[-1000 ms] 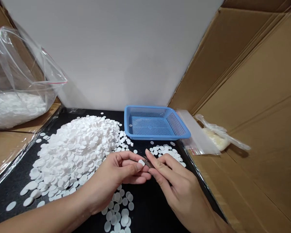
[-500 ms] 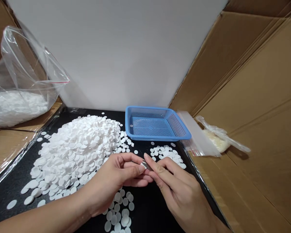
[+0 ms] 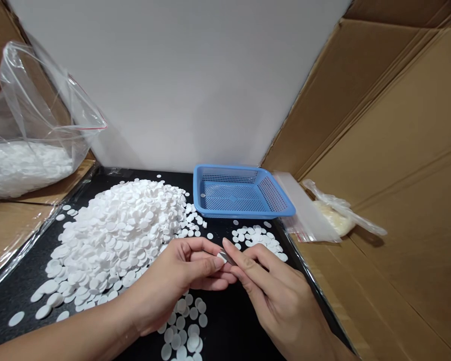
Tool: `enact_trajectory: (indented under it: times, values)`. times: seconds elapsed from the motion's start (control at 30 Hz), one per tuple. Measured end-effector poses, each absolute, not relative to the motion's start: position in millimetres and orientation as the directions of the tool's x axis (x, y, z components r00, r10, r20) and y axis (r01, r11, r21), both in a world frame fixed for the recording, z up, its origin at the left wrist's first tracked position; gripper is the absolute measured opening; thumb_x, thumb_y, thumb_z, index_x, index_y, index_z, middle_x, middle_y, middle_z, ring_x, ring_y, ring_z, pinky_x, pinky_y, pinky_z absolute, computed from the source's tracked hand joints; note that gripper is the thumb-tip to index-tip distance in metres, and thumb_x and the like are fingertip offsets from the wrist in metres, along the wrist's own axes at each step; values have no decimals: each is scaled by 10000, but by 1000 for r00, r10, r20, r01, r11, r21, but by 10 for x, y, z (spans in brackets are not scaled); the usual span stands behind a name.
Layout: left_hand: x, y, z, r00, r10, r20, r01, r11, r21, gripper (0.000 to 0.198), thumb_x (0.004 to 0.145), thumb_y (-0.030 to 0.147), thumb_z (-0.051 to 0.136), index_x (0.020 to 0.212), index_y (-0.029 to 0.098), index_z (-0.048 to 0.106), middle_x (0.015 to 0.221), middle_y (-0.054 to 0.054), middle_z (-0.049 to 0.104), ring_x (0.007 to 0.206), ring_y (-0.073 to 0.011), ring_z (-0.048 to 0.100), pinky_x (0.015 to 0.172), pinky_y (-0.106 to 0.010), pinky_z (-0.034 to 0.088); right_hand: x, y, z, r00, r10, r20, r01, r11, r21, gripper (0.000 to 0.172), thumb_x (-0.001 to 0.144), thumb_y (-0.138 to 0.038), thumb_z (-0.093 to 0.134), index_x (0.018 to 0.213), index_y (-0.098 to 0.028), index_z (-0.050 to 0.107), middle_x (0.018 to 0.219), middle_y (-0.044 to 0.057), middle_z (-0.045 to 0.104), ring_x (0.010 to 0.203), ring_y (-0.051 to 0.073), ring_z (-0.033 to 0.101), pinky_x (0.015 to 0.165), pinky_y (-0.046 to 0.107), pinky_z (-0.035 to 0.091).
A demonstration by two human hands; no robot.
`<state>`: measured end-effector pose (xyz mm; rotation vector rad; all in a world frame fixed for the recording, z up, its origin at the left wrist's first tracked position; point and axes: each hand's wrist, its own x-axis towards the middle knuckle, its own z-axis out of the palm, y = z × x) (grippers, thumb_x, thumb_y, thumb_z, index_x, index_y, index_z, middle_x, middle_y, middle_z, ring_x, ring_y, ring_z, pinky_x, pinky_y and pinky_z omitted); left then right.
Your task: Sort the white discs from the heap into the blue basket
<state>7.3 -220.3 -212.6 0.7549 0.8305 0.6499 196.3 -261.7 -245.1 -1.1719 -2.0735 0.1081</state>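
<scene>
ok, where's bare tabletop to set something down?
Likely best: the black tabletop between the near loose discs and the right hand. A narrower gap lies in front of the blue basket, between the big disc pile and the small disc heap. Crowded: most of the left side, under the big disc pile, and just beyond the right hand.

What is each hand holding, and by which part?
Left hand: a white disc, by its left edge. Right hand: a thin metal tool, by its right end.
</scene>
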Motion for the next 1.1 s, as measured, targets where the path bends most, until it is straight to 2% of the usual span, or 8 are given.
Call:
enact_trajectory:
  times: [0.2,0.57,0.8,1.1]
  values:
    - [65,-2201,-2110,528,748,-401,-206,571,795,173,808,266,811,851,125,720,848,-85,791,813,-139,748,800,-220,590,1972,-2622,-2425,-302,774,556,713,571,-408,397,1035,-161,435,1397,-200,593,770,38,595,648,135,606,578,219,552]
    - [60,-2196,-2103,540,751,-382,-191,551,813,173,829,274,798,874,123,725,866,-92,797,841,-150,753,808,-224,589,1982,-2617,-2412,-318,757,570,715,586,-380,385,1026,-134,441,1368,-168,616,777,46,601,664,139,610,585,220,546]
    - [48,-2182,-2074,549,746,-378,-158,536,829,206,815,298,808,885,116,740,851,-85,793,801,-136,740,789,-215,583,2003,-2605,-2416,-334,758,560,710,593,-379,413,1017,-119,457,1399,-201,590,784,42,601,684,145,605,595,232,544]
    - [50,-2176,-2088,539,747,-391,-144,538,830,252,775,334,835,870,120,741,870,-95,794,827,-160,742,810,-252,576,2004,-2606,-2396,-314,768,558,717,577,-391,408,1023,-121,435,1375,-227,610,780,28,616,675,131,626,606,222,528]
